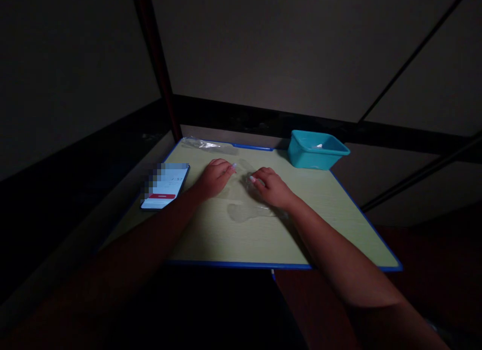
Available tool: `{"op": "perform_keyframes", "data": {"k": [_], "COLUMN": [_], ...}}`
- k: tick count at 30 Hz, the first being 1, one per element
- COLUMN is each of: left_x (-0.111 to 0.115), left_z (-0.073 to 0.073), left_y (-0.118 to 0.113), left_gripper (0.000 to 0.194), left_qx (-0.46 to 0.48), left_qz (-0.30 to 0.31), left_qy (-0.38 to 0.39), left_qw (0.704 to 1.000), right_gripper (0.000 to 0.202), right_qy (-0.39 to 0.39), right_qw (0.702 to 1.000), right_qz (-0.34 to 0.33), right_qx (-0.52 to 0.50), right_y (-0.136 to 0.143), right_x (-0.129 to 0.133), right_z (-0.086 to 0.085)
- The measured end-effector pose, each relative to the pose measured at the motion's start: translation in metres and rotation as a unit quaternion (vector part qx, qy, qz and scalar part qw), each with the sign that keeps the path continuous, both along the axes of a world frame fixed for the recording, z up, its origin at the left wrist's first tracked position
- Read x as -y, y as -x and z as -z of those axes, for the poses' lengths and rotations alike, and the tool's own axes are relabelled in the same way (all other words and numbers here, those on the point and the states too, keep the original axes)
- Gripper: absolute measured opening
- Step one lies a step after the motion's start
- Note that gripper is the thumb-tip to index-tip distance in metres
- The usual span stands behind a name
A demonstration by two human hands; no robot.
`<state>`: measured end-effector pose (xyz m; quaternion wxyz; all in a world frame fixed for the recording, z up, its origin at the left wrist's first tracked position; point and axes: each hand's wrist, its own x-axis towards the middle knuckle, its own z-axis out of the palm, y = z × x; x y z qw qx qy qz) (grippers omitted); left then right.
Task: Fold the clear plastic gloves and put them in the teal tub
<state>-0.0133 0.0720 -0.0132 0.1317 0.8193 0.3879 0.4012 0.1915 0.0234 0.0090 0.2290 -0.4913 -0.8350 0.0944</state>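
Note:
My left hand (216, 178) is over the middle of the table, its fingers curled and its thumb pressed towards them; what they hold, if anything, is too small to make out. A short gap to the right, my right hand (271, 187) is also closed, fingers bent down at a patch of clear plastic whose shape I cannot tell. Below the hands lies a see-through, spoon-shaped piece of plastic (241, 213), its narrow end running towards my right wrist. Fainter clear pieces show between the hands.
The small pale table (233, 244) has a blue rim. A lit phone (167, 187) lies at its left edge, partly pixelated. Crumpled clear plastic wrap (207, 145) rests at the back left. At the back right corner stands a turquoise bin (312, 156) with something white inside. Panels rise behind.

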Motion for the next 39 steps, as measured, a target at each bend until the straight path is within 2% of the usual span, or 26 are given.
{"op": "perform_keyframes", "data": {"k": [1, 3, 5, 10, 15, 20, 26, 29, 33, 36, 39], "left_x": [0.001, 0.005, 0.011, 0.021, 0.024, 0.028, 0.025, 0.024, 0.024, 0.025, 0.026], "left_z": [0.001, 0.003, 0.004, 0.005, 0.004, -0.001, 0.001, 0.002, 0.002, 0.001, 0.000], "left_y": [0.000, -0.002, -0.003, -0.002, -0.002, -0.001, -0.001, 0.000, 0.000, 0.000, -0.001], "left_gripper": [0.036, 0.031, 0.033, 0.077, 0.106, 0.122, 0.107, 0.111, 0.120, 0.122, 0.123], "left_qx": [-0.023, -0.069, -0.128, -0.289, -0.365, -0.404, -0.376, -0.387, -0.405, -0.414, -0.422], "left_qz": [0.001, 0.007, 0.014, 0.089, 0.151, 0.162, 0.113, 0.108, 0.118, 0.119, 0.119], "left_qy": [-0.014, -0.024, -0.007, 0.060, 0.117, 0.144, 0.115, 0.124, 0.134, 0.133, 0.139], "left_qw": [1.000, 0.997, 0.992, 0.951, 0.911, 0.889, 0.913, 0.907, 0.897, 0.893, 0.888], "right_gripper": [0.039, 0.042, 0.053, 0.064, 0.066, 0.069, 0.069, 0.072, 0.098, 0.117, 0.127], "right_qy": [0.000, 0.032, 0.085, 0.178, 0.193, 0.178, 0.138, 0.151, 0.215, 0.228, 0.237], "right_qw": [0.998, 0.984, 0.970, 0.948, 0.946, 0.947, 0.953, 0.950, 0.943, 0.945, 0.944], "right_qz": [0.045, 0.106, 0.125, 0.107, 0.102, 0.109, 0.121, 0.114, 0.056, 0.021, -0.006], "right_qx": [0.054, 0.138, 0.191, 0.240, 0.242, 0.245, 0.239, 0.247, 0.249, 0.232, 0.230], "right_y": [-0.001, -0.003, -0.002, 0.002, 0.001, -0.003, -0.001, 0.000, -0.001, -0.002, -0.001], "right_x": [0.001, 0.003, 0.005, 0.006, 0.004, 0.002, 0.003, 0.004, 0.005, 0.006, 0.009], "right_z": [0.000, 0.002, 0.004, 0.006, 0.006, 0.011, 0.011, 0.008, 0.003, 0.000, -0.002]}}
